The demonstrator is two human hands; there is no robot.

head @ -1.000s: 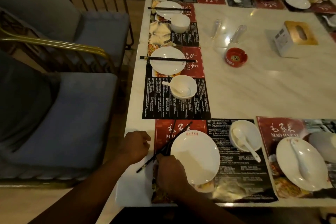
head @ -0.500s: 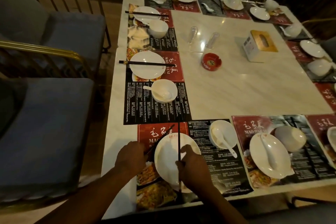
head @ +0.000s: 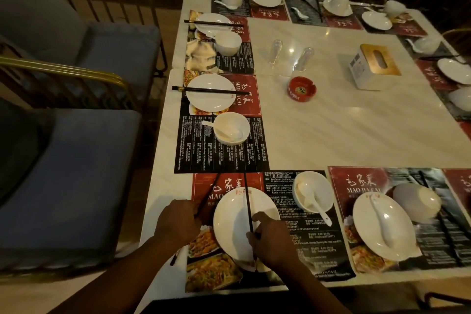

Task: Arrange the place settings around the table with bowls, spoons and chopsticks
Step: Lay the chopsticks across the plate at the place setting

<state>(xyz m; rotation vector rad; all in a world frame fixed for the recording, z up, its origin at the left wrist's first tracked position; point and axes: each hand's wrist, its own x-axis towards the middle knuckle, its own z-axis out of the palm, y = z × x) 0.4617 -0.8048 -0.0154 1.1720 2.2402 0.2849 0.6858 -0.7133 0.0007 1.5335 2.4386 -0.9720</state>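
1. At the near edge of the tabletop [head: 331, 135], close to its left corner, the right hand [head: 274, 239] pinches a black chopstick [head: 247, 201]. The chopstick lies straight across the white plate [head: 229, 229].
2. The left hand [head: 178, 222], fingers curled, grips the second chopstick [head: 207, 197], angled over the placemat [head: 204, 183] just left of the plate. The pair is split, not yet laid together.
3. Just right of the plate, the bowl [head: 325, 183] stands upright with its spoon [head: 312, 202] inside. That part of this setting looks finished.
4. Along the left edge, the nearer setting appears complete. It has paired chopsticks [head: 204, 90] across a side plate [head: 210, 102], with a spoon in the side bowl [head: 239, 122].
5. Farther right on the near edge, the neighbouring plate [head: 364, 232] carries a loose spoon [head: 382, 224]. The tipped bowl [head: 416, 202] at its rim seems unsorted.
6. Settings along the far and right edges look disordered too, so most of the round likely remains.
7. Mid-table sit a red ashtray [head: 302, 89] and a tissue box [head: 373, 66].
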